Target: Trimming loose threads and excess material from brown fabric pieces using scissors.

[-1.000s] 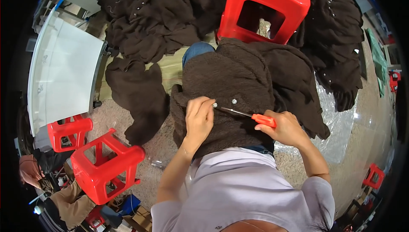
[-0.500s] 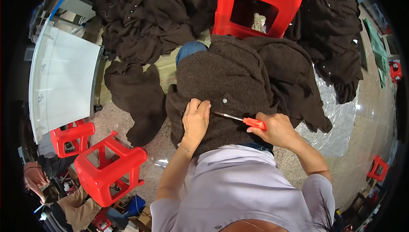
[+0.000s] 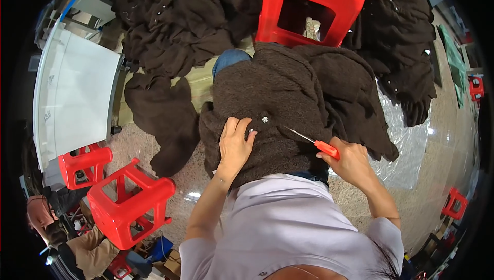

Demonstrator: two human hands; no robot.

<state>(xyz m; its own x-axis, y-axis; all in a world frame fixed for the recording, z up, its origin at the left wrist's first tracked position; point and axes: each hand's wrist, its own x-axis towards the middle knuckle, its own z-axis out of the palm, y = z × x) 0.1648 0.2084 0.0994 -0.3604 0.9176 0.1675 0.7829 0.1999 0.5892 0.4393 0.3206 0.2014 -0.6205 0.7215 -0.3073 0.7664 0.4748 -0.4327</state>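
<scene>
A dark brown fuzzy garment (image 3: pixel 288 100) lies across my lap. My left hand (image 3: pixel 234 143) presses flat on it, fingertips beside a small shiny button (image 3: pixel 264 119). A little to the right, my right hand (image 3: pixel 352 160) grips small scissors with an orange-red handle (image 3: pixel 326 149); their thin metal blades point left toward the button and hover just over the cloth. My pale shirt fills the lower middle of the view.
A red plastic stool (image 3: pixel 309 7) stands right behind the garment. Heaps of similar brown garments (image 3: pixel 175 17) lie at the back left and back right (image 3: pixel 406 48). A white table (image 3: pixel 72 100) is at left, two red stools (image 3: pixel 128 203) and another person's clothing at lower left, clear plastic sheet (image 3: pixel 406 151) at right.
My left hand slid down from the blade tip and now lies flat by the button. My right hand drew the scissors back to the right, away from the left hand.
</scene>
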